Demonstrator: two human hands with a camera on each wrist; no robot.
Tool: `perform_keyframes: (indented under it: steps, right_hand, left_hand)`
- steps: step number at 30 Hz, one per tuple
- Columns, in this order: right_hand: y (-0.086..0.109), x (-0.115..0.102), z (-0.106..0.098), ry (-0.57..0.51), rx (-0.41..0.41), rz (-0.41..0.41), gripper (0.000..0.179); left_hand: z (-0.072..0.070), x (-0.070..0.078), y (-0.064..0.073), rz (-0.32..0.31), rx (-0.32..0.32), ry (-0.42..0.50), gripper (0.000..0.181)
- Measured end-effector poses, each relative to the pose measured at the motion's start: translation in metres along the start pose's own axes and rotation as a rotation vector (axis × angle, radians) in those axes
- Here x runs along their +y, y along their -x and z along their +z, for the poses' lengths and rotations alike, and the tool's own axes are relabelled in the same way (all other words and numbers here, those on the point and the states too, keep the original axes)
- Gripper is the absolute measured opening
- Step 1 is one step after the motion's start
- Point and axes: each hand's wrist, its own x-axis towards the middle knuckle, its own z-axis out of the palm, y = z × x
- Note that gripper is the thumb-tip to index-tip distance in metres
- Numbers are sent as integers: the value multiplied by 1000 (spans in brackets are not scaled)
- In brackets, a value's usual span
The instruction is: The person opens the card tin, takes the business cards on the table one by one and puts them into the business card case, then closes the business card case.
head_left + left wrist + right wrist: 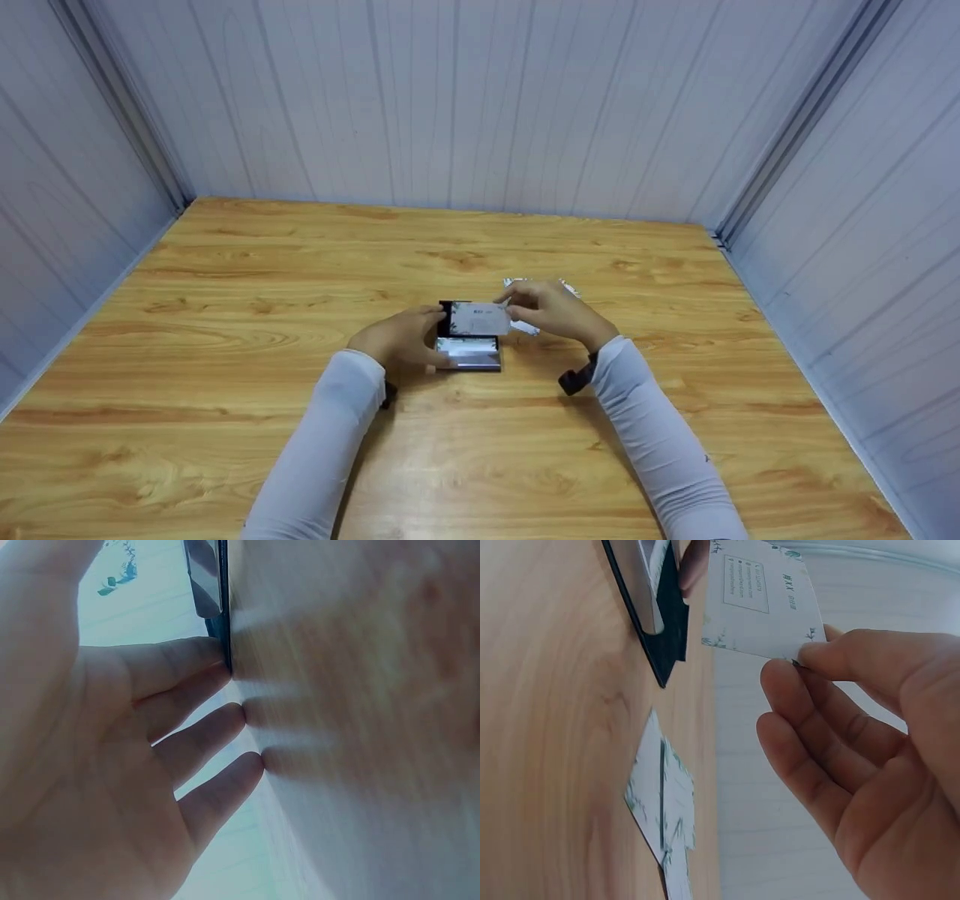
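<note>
A business card case (477, 363) lies unfolded on the table, dark lid half at the back and shiny metal half in front, a card showing inside. My left hand (399, 337) steadies its left side. Its thumb rests on the front half and a forefinger touches the lid. In the left wrist view the fingers of that hand (105, 742) are nearly straight, tips on the tabletop and case edge. My right hand (555, 309) pinches a white business card (776, 611) by one corner between thumb and fingers, raised over the lid. Leaf patterns and print mark the card.
Several more white leaf-patterned cards (646, 791) lie loose on the table beyond and below my right hand. Pale panelled walls (420, 112) enclose the wooden table (300, 255) at the back and both sides.
</note>
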Motion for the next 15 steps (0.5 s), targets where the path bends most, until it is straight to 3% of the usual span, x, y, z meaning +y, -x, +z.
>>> perform_keyframes:
  steps: [5, 15]
  right_hand:
    - [-4, -4, 10, 5, -21, -44, 20]
    - [-7, -6, 23, 91, -71, -2, 21]
  left_hand:
    - [0, -1, -1, 5, 8, 21, 102]
    - [-2, -1, -1, 39, -4, -14, 103]
